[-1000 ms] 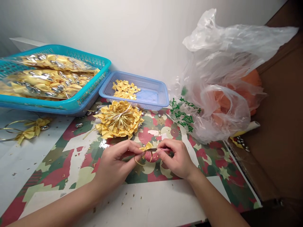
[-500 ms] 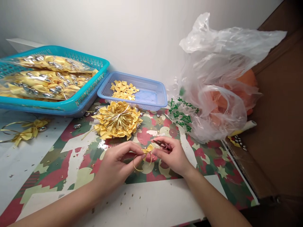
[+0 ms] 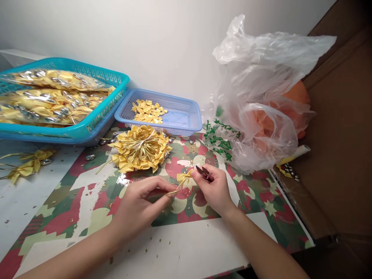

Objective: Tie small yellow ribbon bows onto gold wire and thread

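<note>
My left hand (image 3: pixel 142 199) pinches a gold cord (image 3: pixel 174 192) between thumb and forefinger. The cord runs up to a small yellow ribbon bow (image 3: pixel 183 177), which my right hand (image 3: pixel 213 190) grips by its far side with thumb and forefinger. Dark thread snips (image 3: pixel 205 174) are also tucked in my right hand, with the blades pointing up and left. Just beyond the hands lies a round bundle of yellow bows (image 3: pixel 128 149), their gold cords gathered at the centre.
A teal basket (image 3: pixel 84 131) of bagged bows with silver beads stands at left. Beside it, a blue basket (image 3: pixel 186 126) holds loose bows. Crumpled plastic bags (image 3: pixel 261 77) fill the right back. More corded bows (image 3: pixel 27 168) lie at far left. Gold scraps dot the table covering.
The cord loop between my hands has been drawn narrower and the bow has turned. My right hand now grips the bow's far side, and the snips in it have tilted upward.
</note>
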The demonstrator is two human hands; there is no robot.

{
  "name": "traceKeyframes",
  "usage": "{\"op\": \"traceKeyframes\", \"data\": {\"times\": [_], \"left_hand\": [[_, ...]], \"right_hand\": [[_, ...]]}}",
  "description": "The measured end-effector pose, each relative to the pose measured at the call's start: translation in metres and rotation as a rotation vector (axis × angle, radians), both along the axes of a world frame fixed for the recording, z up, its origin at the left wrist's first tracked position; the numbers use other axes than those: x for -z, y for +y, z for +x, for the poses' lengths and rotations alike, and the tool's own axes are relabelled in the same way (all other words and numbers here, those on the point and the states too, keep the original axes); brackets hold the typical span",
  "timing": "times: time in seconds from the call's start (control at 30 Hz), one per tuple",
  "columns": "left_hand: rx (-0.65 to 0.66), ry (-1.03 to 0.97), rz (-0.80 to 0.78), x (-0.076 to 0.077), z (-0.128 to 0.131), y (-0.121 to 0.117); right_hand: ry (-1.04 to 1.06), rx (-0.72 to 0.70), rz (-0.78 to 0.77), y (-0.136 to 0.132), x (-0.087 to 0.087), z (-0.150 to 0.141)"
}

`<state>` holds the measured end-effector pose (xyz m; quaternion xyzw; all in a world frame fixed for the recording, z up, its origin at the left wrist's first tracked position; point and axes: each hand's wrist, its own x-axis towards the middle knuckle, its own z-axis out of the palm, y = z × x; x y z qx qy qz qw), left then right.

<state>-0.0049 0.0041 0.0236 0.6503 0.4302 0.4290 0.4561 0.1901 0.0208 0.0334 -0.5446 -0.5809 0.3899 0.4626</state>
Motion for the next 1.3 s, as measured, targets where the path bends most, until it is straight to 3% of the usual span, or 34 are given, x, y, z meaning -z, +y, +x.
{"op": "traceKeyframes", "data": {"times": [0.1,0.17,0.27,0.47,0.6,0.73,0.83,1.17,1.3], "left_hand": [[0.168,-0.236,-0.18,0.0,0.001,0.0],[0.155,-0.378,-0.327,0.0,0.002,0.002],[0.051,-0.398,-0.454,-0.001,0.005,0.006],[-0.027,-0.313,-0.433,-0.005,0.009,0.005],[-0.053,-0.278,-0.406,-0.003,0.008,0.006],[-0.073,-0.21,-0.332,-0.001,0.006,0.01],[-0.052,-0.114,-0.191,0.002,0.005,0.012],[-0.153,0.354,0.298,0.007,0.006,0.011],[-0.166,0.456,0.372,0.0,0.006,0.005]], "right_hand": [[0.038,-0.014,0.007,-0.004,0.003,-0.004],[0.062,-0.021,0.02,-0.006,0.005,-0.006],[0.101,-0.052,0.016,-0.008,0.006,-0.01],[0.067,-0.008,0.032,-0.01,0.012,-0.012],[-0.041,-0.07,0.099,-0.003,0.013,0.001],[-0.468,0.021,0.172,0.021,0.016,0.027],[-0.689,-0.017,0.202,0.037,0.021,0.04],[-0.765,-0.002,0.264,0.04,0.03,0.042],[-0.731,0.017,0.283,0.039,0.026,0.045]]}}
